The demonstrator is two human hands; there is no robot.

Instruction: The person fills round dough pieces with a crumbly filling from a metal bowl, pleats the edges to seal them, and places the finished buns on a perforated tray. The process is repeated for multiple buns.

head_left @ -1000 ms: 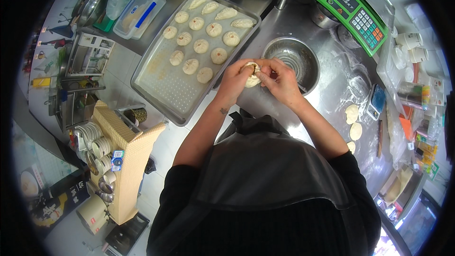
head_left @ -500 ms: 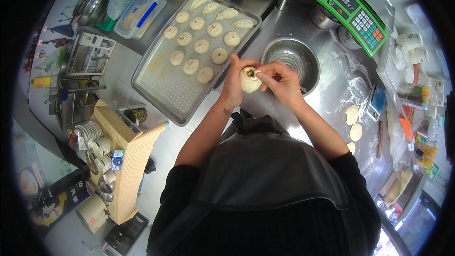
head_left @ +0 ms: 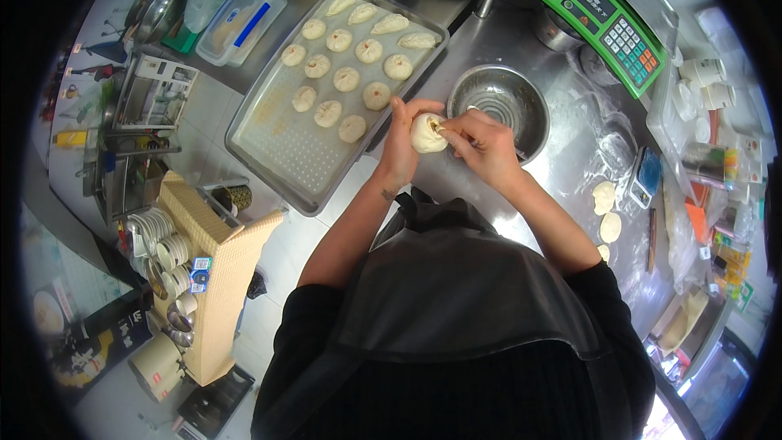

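Note:
A round stuffed bun (head_left: 425, 135) of pale dough sits cupped in my left hand (head_left: 401, 140), whose fingers wrap round its far side. The bun's top gapes a little, with dark filling showing inside. My right hand (head_left: 484, 143) pinches the dough rim of that opening between thumb and fingers. Just beyond my hands stands a metal bowl (head_left: 533, 110) with smears on its inner wall. To the left, a metal tray (head_left: 277, 151) carries several pleated buns (head_left: 345, 79), most round and some elongated, across its far and right parts.
Several flat dough rounds (head_left: 609, 227) lie at the right, near a small scale (head_left: 648, 171) and a thin dark stick (head_left: 652, 240). Flour dusts the steel counter (head_left: 574, 167). A green scale (head_left: 586, 8) stands far right. A lidded plastic box (head_left: 240, 24) is beyond the tray.
The bun has turned slightly in my left hand, and its opening looks narrower. My right fingers have shifted along the dough rim.

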